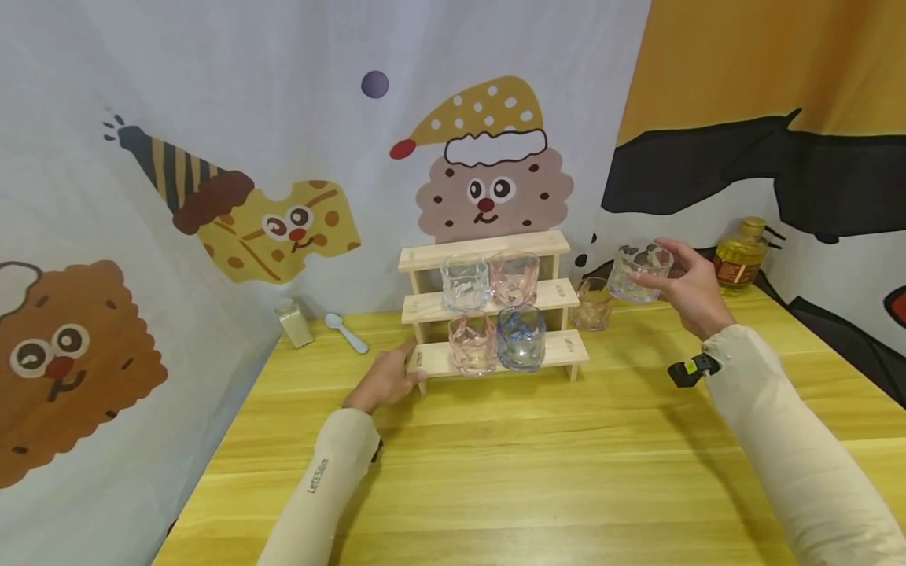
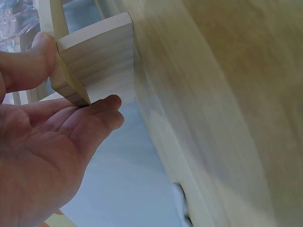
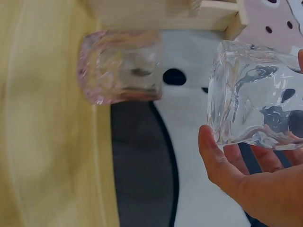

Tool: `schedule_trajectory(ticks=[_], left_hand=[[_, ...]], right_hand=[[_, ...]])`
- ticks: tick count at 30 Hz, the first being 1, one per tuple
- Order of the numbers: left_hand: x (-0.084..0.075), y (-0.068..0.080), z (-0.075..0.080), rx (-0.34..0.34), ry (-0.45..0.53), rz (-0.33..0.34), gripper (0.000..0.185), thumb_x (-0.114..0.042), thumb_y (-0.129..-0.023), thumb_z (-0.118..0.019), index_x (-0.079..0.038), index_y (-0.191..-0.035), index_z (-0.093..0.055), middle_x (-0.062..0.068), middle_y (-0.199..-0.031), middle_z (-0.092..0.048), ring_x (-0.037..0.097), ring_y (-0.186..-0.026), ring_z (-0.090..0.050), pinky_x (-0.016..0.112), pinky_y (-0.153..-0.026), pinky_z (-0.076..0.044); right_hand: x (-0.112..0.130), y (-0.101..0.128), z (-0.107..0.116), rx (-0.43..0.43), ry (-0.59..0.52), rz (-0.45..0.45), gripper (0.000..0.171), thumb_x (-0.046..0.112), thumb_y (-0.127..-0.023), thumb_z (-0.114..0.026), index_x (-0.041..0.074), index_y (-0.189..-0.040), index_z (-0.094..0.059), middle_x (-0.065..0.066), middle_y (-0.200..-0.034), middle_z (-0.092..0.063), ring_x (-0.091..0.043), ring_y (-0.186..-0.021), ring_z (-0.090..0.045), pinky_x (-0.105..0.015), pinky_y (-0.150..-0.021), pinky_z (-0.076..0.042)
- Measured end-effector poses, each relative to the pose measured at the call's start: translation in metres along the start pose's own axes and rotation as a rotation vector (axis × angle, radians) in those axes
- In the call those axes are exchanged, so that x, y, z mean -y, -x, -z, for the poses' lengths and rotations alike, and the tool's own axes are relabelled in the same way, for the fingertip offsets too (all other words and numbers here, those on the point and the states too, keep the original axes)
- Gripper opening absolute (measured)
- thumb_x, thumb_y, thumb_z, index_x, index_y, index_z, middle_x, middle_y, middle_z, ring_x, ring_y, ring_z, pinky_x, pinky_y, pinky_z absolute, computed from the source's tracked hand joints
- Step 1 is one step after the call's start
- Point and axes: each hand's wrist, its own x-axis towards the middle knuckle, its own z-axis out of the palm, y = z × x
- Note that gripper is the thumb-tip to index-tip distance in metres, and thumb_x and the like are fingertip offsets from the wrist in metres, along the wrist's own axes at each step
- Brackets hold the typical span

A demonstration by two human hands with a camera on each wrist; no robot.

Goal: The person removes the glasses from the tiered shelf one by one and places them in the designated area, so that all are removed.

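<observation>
A clear glass (image 1: pixel 640 271) is held up by my right hand (image 1: pixel 694 291), right of the wooden stepped shelf (image 1: pixel 488 251). In the right wrist view the thumb and fingers wrap round the clear glass (image 3: pixel 255 94). A pinkish glass (image 1: pixel 591 305) stands on the table below it, beside the shelf. My left hand (image 1: pixel 388 377) grips the left end of the lowest step, thumb on one face and fingers on the other, as the left wrist view shows. That step bears a pink glass (image 1: pixel 473 343) and a blue glass (image 1: pixel 521 339). On the middle step are a clear glass (image 1: pixel 464 283) and another pink glass (image 1: pixel 514 279).
A bottle of yellow oil (image 1: pixel 741 255) stands at the back right of the wood-grain table (image 1: pixel 524 472). At the back left are a small jar (image 1: pixel 293 324) and a pale blue spoon (image 1: pixel 347 333). A cartoon-printed cloth (image 1: pixel 368 196) hangs behind.
</observation>
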Motion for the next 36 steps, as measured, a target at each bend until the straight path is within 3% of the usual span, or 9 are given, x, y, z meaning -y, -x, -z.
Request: schedule_trajectory(ticks=[8, 16, 27, 33, 36], left_hand=[[0.000, -0.002, 0.002, -0.013, -0.015, -0.017, 0.067, -0.023, -0.100, -0.063, -0.005, -0.157, -0.032, 0.031, -0.149, -0.048, 0.046, -0.140, -0.044, 0.055, -0.116, -0.040], [0.000, 0.000, 0.002, -0.006, 0.010, -0.007, 0.068, -0.023, -0.100, -0.063, -0.007, -0.157, -0.032, 0.031, -0.150, -0.046, 0.046, -0.142, -0.042, 0.056, -0.117, -0.038], [0.001, 0.003, -0.005, -0.034, 0.019, -0.031, 0.064, -0.021, -0.099, -0.065, -0.006, -0.154, -0.038, 0.030, -0.142, -0.055, 0.045, -0.134, -0.051, 0.054, -0.111, -0.045], [0.002, 0.003, -0.005, -0.025, 0.015, -0.017, 0.067, -0.021, -0.099, -0.064, -0.007, -0.156, -0.034, 0.031, -0.144, -0.053, 0.045, -0.136, -0.050, 0.055, -0.111, -0.045], [0.001, 0.003, -0.003, -0.025, 0.013, -0.011, 0.068, -0.023, -0.099, -0.064, -0.008, -0.158, -0.031, 0.031, -0.145, -0.052, 0.045, -0.137, -0.049, 0.054, -0.111, -0.045]], right_hand=[[-0.025, -0.002, 0.008, -0.003, 0.004, -0.029, 0.082, 0.034, -0.091, -0.074, 0.014, -0.158, -0.030, 0.016, -0.111, -0.042, -0.006, -0.071, -0.039, -0.021, -0.060, -0.049], [-0.052, -0.006, 0.007, 0.021, 0.037, -0.107, 0.089, 0.042, -0.091, -0.073, 0.011, -0.160, -0.026, 0.016, -0.116, -0.039, -0.007, -0.094, -0.045, -0.022, -0.069, -0.055], [-0.076, -0.008, -0.002, 0.021, 0.040, -0.155, 0.094, 0.041, -0.091, -0.074, 0.003, -0.159, -0.022, -0.001, -0.128, -0.038, -0.015, -0.105, -0.042, -0.025, -0.071, -0.057], [-0.080, -0.011, -0.006, 0.009, 0.078, -0.154, 0.093, 0.041, -0.092, -0.072, 0.003, -0.159, -0.022, -0.018, -0.144, -0.034, -0.028, -0.118, -0.040, -0.021, -0.071, -0.052], [-0.079, -0.014, -0.009, 0.009, 0.084, -0.150, 0.093, 0.042, -0.092, -0.072, 0.005, -0.160, -0.021, -0.024, -0.152, -0.029, -0.035, -0.125, -0.038, -0.027, -0.077, -0.049]])
